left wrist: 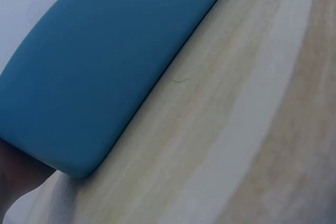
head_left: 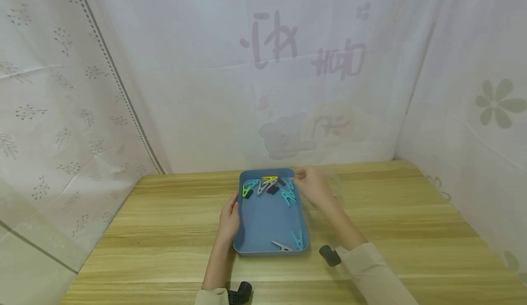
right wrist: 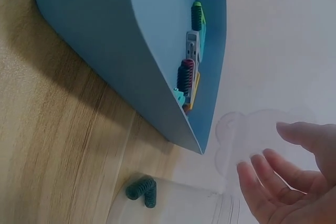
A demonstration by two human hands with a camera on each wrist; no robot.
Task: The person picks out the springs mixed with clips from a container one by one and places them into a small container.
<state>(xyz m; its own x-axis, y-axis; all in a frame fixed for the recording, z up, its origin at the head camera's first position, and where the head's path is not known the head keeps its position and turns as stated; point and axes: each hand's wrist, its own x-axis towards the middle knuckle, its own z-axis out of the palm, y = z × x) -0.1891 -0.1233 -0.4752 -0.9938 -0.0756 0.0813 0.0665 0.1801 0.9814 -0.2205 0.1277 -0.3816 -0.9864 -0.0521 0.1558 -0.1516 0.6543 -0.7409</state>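
A blue rectangular tray [head_left: 267,222] lies on the wooden table. My left hand [head_left: 229,220] holds its left side, thumb at the rim; in the left wrist view the tray's outer wall [left wrist: 105,61] hides most of that hand. My right hand [head_left: 314,187] hovers by the far right corner. In the right wrist view its fingers are spread, with nothing between them. Toward the tray's far end lie plastic clothespins, among them a yellow clothespin [head_left: 269,178], a green clothespin [head_left: 245,190] and turquoise ones [head_left: 288,197], mixed with small dark ridged pieces [right wrist: 185,77].
Right of the tray lies a clear container [right wrist: 181,203], with dark green ridged pieces [right wrist: 142,190] showing at its end. A grey clothespin [head_left: 282,246] and a turquoise clothespin [head_left: 298,239] lie at the tray's near right corner. A printed curtain [head_left: 206,90] hangs behind the table [head_left: 164,232].
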